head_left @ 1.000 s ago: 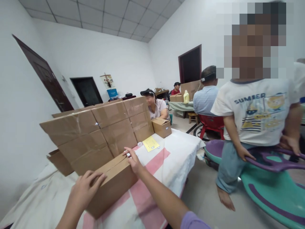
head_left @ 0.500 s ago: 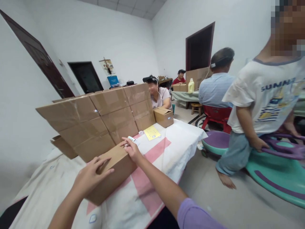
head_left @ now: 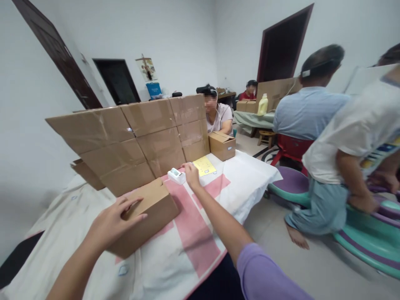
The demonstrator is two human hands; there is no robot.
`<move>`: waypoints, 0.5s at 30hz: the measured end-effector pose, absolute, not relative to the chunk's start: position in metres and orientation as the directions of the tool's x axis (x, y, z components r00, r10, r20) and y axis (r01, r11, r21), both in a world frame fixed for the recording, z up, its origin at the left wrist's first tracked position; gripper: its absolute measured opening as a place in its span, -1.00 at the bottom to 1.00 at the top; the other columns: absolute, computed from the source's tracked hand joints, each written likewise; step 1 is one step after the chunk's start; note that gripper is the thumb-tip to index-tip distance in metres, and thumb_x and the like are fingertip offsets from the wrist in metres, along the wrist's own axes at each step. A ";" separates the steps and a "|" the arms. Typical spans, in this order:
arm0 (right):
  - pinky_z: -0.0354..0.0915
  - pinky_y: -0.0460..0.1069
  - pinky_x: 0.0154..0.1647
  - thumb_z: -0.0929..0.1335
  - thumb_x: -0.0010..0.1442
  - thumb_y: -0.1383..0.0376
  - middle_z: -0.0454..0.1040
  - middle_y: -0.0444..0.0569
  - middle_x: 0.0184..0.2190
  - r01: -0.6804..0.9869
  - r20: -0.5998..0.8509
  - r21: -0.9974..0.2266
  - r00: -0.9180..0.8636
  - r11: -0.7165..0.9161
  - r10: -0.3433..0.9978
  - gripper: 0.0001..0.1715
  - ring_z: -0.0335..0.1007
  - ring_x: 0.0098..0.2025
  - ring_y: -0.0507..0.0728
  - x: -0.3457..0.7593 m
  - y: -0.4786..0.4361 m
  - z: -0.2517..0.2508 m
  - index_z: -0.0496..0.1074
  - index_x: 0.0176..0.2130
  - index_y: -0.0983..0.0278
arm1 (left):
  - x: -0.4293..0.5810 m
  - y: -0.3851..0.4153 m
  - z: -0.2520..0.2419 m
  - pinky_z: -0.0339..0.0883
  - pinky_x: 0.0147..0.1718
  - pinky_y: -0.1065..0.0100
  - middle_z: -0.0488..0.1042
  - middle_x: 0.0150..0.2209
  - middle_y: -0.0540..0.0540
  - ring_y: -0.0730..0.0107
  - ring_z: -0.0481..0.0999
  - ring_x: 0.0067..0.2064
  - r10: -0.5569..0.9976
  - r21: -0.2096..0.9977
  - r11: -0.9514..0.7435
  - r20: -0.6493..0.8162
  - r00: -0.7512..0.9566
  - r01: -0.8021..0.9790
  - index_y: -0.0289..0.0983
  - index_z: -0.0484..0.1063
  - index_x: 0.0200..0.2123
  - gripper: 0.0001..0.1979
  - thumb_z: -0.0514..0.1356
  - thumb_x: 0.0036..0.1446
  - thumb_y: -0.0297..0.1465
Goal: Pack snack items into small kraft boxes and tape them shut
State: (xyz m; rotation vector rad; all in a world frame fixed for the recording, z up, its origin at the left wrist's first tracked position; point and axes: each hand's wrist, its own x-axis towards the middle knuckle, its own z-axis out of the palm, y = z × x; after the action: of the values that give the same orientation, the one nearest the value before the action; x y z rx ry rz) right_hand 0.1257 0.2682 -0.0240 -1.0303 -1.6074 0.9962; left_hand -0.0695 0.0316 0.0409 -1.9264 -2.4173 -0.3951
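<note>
A closed brown cardboard box [head_left: 156,208] lies on the cloth-covered table in front of me. My left hand [head_left: 114,221] rests on the near left end of its lid, thumb and fingers apart, holding nothing. Beyond the box, my right hand [head_left: 191,176] is lowered to the table with its fingers drawn together; whatever is in them is hidden. Just left of those fingers sits a small white box with a printed label [head_left: 176,176]. A yellow sheet [head_left: 204,166] lies right behind the right hand.
A tall taped cardboard partition [head_left: 140,141] crosses the table's far side. Another small carton [head_left: 222,146] stands at its right end, near a seated person [head_left: 218,114]. To the right, a person in a white shirt [head_left: 340,154] bends over a teal ride-on toy [head_left: 365,241].
My right hand has left the box lid and moved forward and right, uncovering the small white box. My left hand stays on the lid. The person at right has bent lower.
</note>
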 end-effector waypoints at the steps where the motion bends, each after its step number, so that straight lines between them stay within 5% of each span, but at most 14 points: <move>1: 0.34 -0.11 -0.15 0.16 0.33 0.33 0.61 -0.01 -0.13 0.226 0.220 -0.937 -0.208 0.265 0.953 -0.59 0.49 -0.08 0.09 0.127 0.284 -0.022 0.57 -0.19 0.30 | -0.073 0.029 0.039 0.39 -0.13 0.27 0.47 0.15 -0.01 0.12 0.54 0.04 0.957 0.178 0.183 0.193 -0.217 0.967 0.02 0.48 0.12 -0.36 0.15 0.07 0.19; 7: 0.24 -0.10 -0.47 0.33 0.26 0.33 0.51 -0.03 -0.50 0.511 -0.079 -0.848 -0.379 0.137 0.922 -0.75 0.42 -0.49 0.05 0.111 0.344 -0.021 0.54 -0.38 0.39 | -0.078 0.018 0.034 0.36 -0.10 0.27 0.51 0.00 -0.04 0.17 0.54 -0.04 0.953 0.168 0.094 0.269 -0.137 0.981 0.00 0.50 0.12 -0.37 0.16 0.09 0.17; 15: 0.48 0.04 -0.17 0.41 0.34 0.18 0.53 -0.01 -0.13 0.743 -0.265 -0.649 -0.423 0.165 0.866 -0.71 0.51 -0.17 0.10 0.090 0.346 0.003 0.49 -0.08 0.36 | -0.084 0.021 0.026 0.34 0.03 0.16 0.51 0.08 -0.05 0.07 0.50 0.07 0.950 0.160 0.097 0.278 -0.139 0.982 0.06 0.49 0.13 -0.36 0.14 0.08 0.20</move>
State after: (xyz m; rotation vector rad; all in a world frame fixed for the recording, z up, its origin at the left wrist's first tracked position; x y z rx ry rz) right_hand 0.0900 0.3457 0.0032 -1.5833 -2.2642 1.1020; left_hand -0.0843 0.0206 0.0257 -1.9892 -2.2476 -0.4682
